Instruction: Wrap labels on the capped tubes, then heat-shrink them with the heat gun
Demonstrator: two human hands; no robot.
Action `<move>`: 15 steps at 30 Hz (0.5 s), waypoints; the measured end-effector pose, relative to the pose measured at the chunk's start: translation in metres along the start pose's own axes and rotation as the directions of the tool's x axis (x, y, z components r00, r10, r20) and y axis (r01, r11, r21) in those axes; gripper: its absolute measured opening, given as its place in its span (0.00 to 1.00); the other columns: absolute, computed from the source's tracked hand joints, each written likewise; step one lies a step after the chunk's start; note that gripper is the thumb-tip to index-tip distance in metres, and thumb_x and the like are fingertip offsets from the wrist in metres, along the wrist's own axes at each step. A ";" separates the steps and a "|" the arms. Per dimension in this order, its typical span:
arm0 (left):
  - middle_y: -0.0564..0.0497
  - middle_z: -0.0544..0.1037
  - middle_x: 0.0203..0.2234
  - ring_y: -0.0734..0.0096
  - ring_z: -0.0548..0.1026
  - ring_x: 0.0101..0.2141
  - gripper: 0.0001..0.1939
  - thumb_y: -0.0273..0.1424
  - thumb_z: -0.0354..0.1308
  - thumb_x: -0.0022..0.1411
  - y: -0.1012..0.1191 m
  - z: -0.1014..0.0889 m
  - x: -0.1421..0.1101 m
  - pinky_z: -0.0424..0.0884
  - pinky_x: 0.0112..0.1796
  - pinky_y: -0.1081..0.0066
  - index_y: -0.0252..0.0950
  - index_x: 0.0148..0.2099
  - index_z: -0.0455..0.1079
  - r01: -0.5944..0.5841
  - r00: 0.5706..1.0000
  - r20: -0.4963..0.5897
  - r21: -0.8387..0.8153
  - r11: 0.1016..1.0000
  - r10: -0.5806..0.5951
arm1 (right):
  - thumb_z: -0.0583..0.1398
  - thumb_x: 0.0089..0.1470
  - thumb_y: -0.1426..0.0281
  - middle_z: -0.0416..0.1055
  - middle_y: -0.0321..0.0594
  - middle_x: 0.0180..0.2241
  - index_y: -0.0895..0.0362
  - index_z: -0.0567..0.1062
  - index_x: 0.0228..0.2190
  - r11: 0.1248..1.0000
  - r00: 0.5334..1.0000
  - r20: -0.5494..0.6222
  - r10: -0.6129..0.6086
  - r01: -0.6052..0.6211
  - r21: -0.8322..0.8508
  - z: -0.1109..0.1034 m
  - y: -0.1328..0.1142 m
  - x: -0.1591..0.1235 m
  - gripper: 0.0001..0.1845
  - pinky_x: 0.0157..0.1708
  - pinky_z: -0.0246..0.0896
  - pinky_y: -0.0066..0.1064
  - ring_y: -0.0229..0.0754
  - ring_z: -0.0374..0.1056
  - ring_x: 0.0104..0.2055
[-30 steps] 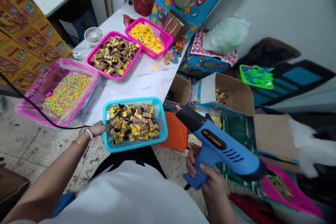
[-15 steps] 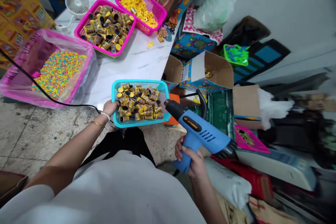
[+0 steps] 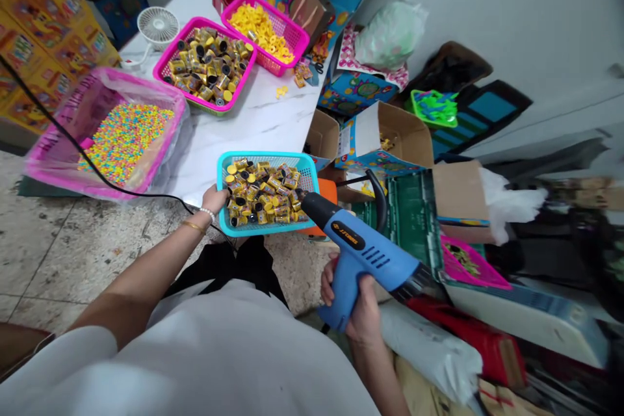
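My left hand grips the left rim of a turquoise basket filled with several small yellow-wrapped, black-capped pots. The basket juts over the near edge of a white marble table. My right hand is closed round the grip of a blue heat gun. Its black nozzle points up and left, right at the basket's right corner, over the pots. A black cord runs from the left edge toward the basket.
On the table stand a pink tub of coloured beads, a pink basket of similar pots, a pink basket of yellow pieces and a small white fan. Open cartons, bags and trays crowd the floor to the right.
The heat gun has swung left and its nozzle has closed in on the basket's right corner. My left hand has kept its hold on the rim. The view shifted between frames.
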State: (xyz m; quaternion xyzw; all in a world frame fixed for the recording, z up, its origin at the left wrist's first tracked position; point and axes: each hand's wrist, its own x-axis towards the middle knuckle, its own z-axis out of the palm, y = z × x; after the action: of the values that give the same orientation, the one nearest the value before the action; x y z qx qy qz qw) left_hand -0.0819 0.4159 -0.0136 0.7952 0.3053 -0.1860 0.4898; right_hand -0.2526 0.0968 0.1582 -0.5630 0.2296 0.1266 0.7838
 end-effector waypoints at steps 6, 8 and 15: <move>0.46 0.76 0.44 0.63 0.76 0.43 0.15 0.38 0.58 0.67 0.002 0.000 -0.007 0.74 0.45 0.58 0.32 0.49 0.71 0.000 1.000 -0.013 -0.031 1.000 0.000 | 0.66 0.48 0.48 0.70 0.36 0.22 0.57 0.74 0.50 0.929 0.982 -0.152 0.107 -0.153 -0.336 -0.023 0.011 0.002 0.35 0.22 0.61 0.33 0.40 0.63 0.21; 0.46 0.76 0.44 0.64 0.76 0.43 0.15 0.38 0.58 0.67 0.002 0.000 -0.006 0.74 0.44 0.58 0.32 0.49 0.72 0.007 1.000 -0.015 -0.040 0.999 -0.007 | 0.65 0.48 0.46 0.69 0.36 0.20 0.57 0.75 0.49 0.899 0.974 -0.170 0.147 -0.203 -0.387 -0.027 0.016 0.003 0.34 0.22 0.62 0.34 0.41 0.63 0.20; 0.46 0.76 0.44 0.65 0.76 0.41 0.15 0.37 0.59 0.67 0.002 0.000 0.002 0.76 0.42 0.61 0.32 0.50 0.71 0.031 0.999 -0.026 -0.098 0.995 -0.033 | 0.67 0.44 0.49 0.75 0.41 0.29 0.49 0.76 0.49 0.954 0.975 -0.073 0.209 -0.220 -0.205 -0.036 0.020 0.001 0.32 0.28 0.68 0.39 0.48 0.71 0.28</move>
State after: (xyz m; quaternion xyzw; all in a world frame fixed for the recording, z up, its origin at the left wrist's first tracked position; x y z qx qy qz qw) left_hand -0.0789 0.4161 -0.0132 0.7679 0.3335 -0.1676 0.5206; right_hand -0.2690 0.0693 0.1321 -0.6181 0.2944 0.2203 0.6948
